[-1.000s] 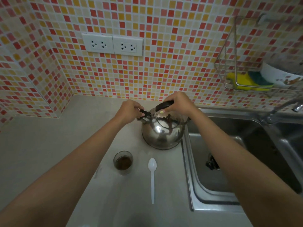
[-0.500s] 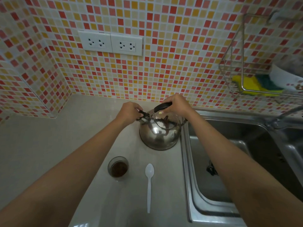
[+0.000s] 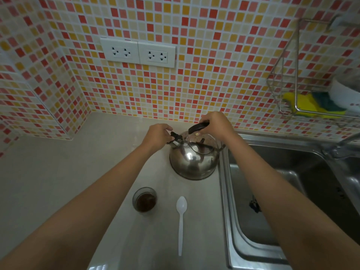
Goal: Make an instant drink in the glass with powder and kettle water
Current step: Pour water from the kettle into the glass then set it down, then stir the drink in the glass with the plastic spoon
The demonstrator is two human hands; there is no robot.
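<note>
Steel sink (image 3: 272, 191), wall sockets (image 3: 138, 52), sponge rack (image 3: 288, 75)

kettle (image 3: 193, 159) stands on counter (image 3: 48, 172) just beside sink (image 3: 272, 191) | right hand (image 3: 218, 125) grips black handle | left hand (image 3: 157, 135) pinches spout cap | glass (image 3: 144, 199) with brown powder near white spoon (image 3: 181, 221)

Glossy metal kettle (image 3: 193, 162) (mirror-bright), clear glass (image 3: 144, 199), white plastic spoon (image 3: 181, 221), matt countertop (image 3: 58, 172).

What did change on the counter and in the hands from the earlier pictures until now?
Nothing visibly changed. The left hand is at the spout cap, the right hand grips the handle of the kettle, which stands on the counter. Glass and spoon lie untouched.
</note>
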